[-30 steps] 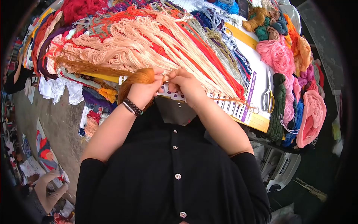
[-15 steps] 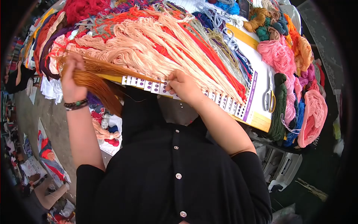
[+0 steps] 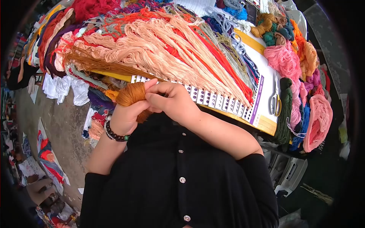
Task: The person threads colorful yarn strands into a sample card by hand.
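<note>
My left hand (image 3: pixel 128 114), with a dark beaded bracelet at the wrist, is closed around a brown thread skein (image 3: pixel 131 94) in front of my chest. My right hand (image 3: pixel 173 102) meets it there, thumb and forefinger pinched together at the skein's right side. What lies in that pinch is hidden. Just beyond both hands runs a white card strip with punched holes (image 3: pixel 218 102) along the table's near edge. Peach thread strands (image 3: pixel 152 53) fan out from it, with red ones (image 3: pixel 224 64) among them. A brown thread bundle (image 3: pixel 102 66) lies across the left end.
Scissors (image 3: pixel 273 100) lie at the right on the white sheet. Beside them are a dark green skein (image 3: pixel 284 114) and pink yarn (image 3: pixel 282 60). White cloths (image 3: pixel 62 89) hang at the table's left. Another person's arm (image 3: pixel 21 69) shows at far left.
My left hand has come right and down, towards my chest, with the brown skein, now gathered in the fist. My right hand has shifted slightly left to meet it. Some brown strands now lie on the table.
</note>
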Demonstrator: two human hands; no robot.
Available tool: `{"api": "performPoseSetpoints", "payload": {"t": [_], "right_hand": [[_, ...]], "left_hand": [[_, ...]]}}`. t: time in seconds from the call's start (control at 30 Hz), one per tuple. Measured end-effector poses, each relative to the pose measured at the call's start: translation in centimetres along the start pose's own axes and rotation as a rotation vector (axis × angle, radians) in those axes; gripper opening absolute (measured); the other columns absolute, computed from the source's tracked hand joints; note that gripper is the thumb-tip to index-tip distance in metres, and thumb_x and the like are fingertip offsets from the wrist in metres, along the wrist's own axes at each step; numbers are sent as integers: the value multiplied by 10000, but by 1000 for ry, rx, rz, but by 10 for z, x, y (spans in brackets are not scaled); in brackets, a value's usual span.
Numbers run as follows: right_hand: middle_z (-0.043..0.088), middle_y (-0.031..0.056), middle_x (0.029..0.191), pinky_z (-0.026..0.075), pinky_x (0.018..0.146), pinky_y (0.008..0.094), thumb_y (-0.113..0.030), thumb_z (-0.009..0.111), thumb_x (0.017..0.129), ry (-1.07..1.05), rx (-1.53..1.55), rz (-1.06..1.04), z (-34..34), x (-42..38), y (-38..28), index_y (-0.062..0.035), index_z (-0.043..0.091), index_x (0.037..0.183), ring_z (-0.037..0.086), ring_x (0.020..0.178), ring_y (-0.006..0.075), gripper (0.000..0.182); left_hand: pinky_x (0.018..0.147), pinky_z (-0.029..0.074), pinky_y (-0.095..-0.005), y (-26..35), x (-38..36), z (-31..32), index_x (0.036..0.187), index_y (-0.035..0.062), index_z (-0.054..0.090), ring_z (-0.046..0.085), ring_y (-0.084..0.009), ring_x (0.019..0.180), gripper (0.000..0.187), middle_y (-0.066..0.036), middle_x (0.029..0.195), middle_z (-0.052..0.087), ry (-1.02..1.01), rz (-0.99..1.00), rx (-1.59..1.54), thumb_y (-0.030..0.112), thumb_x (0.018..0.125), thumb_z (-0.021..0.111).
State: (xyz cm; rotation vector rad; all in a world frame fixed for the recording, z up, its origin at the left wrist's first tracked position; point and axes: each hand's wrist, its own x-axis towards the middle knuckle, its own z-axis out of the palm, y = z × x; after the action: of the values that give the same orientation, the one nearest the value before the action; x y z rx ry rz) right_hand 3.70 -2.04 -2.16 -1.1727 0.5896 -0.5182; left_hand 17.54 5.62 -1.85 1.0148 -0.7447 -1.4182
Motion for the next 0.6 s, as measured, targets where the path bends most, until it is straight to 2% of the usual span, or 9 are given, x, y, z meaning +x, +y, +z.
{"api": "performPoseSetpoints", "payload": {"t": [0.03, 0.17, 0.27, 0.33, 0.57, 0.6], "right_hand": [[593, 43, 707, 437, 578, 231, -72, 574, 862, 10, 55, 65, -1, -1, -1, 41, 628, 885, 531, 608, 89, 127], [593, 38, 722, 429, 584, 222, -71, 589, 857, -40, 173, 99, -7, -3, 4, 41, 626, 890, 519, 623, 70, 123], [599, 34, 747, 441, 620, 220, -66, 590, 856, -27, 196, 48, -6, -6, -1, 43, 626, 892, 537, 668, 73, 120], [612, 36, 781, 453, 660, 221, -63, 595, 851, -37, 305, -7, -5, -7, -2, 41, 633, 906, 552, 710, 78, 123], [626, 48, 789, 454, 651, 208, -63, 598, 850, 16, 207, 109, -7, -10, -1, 49, 639, 933, 553, 697, 73, 145], [623, 44, 777, 451, 643, 202, -64, 598, 850, 29, 202, 130, -7, -9, -1, 50, 638, 922, 548, 688, 70, 140]], "left_hand": [[766, 515, -283, -1, 0, 0, 1317, -35, 400, 607, -153, 875, 469, -113, 1138, 569, -19, -11, 36, -25, 854, 474], [738, 522, -269, 1, -2, 3, 1317, -34, 402, 605, -145, 867, 472, -106, 1125, 572, -44, -44, 51, -24, 850, 471], [708, 531, -268, 3, -2, -3, 1311, -39, 408, 611, -155, 877, 466, -114, 1127, 568, -66, -37, 124, -20, 849, 466], [694, 537, -275, 3, -1, -7, 1304, -43, 415, 618, -177, 893, 454, -125, 1139, 560, -36, -93, -21, -13, 853, 462], [694, 539, -283, -5, -1, 3, 1321, -45, 386, 623, -195, 904, 467, -138, 1142, 556, -67, -56, 0, -1, 862, 462], [681, 538, -269, -5, -1, 6, 1326, -51, 375, 614, -173, 896, 488, -136, 1164, 548, -59, -65, 9, -2, 851, 473]]}}
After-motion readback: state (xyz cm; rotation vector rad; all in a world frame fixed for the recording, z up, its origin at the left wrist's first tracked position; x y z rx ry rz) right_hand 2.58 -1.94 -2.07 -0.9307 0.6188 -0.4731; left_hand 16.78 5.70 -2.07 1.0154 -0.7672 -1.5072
